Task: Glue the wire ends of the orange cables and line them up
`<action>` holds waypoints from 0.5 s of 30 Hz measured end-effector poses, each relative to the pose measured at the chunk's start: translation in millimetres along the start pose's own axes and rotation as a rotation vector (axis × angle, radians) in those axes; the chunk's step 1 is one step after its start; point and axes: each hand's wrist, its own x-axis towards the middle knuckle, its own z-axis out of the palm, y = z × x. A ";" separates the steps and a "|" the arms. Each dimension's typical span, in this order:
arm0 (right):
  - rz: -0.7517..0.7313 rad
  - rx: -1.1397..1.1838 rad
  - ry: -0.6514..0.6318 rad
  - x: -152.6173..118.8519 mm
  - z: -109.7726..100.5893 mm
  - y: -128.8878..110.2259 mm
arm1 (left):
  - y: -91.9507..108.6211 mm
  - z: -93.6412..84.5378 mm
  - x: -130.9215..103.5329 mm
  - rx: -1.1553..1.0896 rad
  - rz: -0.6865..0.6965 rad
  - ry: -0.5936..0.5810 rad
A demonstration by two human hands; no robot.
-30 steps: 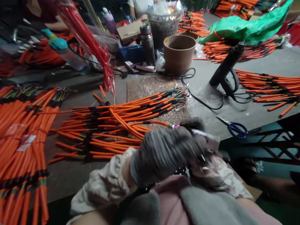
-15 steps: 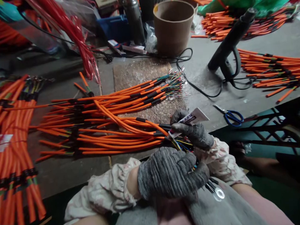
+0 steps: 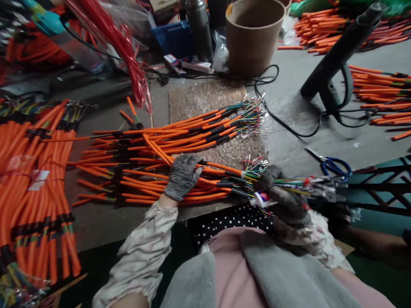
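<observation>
Across the grey worktable (image 3: 291,86), a large stack of orange cables (image 3: 52,165) is lying at the left, spreading toward the near edge. Running crosswise in the middle are two smaller groups: the upper row (image 3: 177,128), whose tips are fanning out over a gritty board (image 3: 206,95), and the lower row (image 3: 145,186), which is lying nearest the person. Behind the board a brown bucket (image 3: 253,52) is standing upright, and a black heat gun (image 3: 331,60) is leaning at the right.

Over the lower row, the gloved left hand (image 3: 184,175) is resting palm down with its fingers curling; whether it is gripping or only pressing, I cannot tell. Past the right end of that row, the gloved right hand (image 3: 284,198) is closing around coloured wires (image 3: 302,186), which are sticking out to the right. Blur is hiding whether they belong to the lower row. The step in hand seems to be managing wire ends while steadying the cable bodies; the next move would probably be calling for a firm right grip, keeping the strands from splaying.

Near the wire tips, blue-handled scissors (image 3: 325,164) are lying on the table, and a small white printed piece (image 3: 260,199) is showing at the right fingers.
</observation>
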 end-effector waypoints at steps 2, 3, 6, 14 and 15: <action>0.065 0.249 0.013 10.8 1.5 -0.7 | -6.9 7.5 9.9 -0.019 0.054 -0.116; 0.094 0.377 0.030 15.9 1.0 -1.7 | -4.6 9.8 14.4 -0.033 0.096 -0.146; 0.151 0.569 0.074 25.7 -4.3 -6.2 | 17.6 12.1 23.8 -0.077 0.215 -0.183; 0.178 0.467 0.134 19.8 -11.8 -1.4 | 127.1 -5.9 44.6 -0.354 0.414 -0.013; 0.165 0.447 0.149 19.1 -12.0 0.4 | 132.5 -7.6 46.0 -0.394 0.439 -0.012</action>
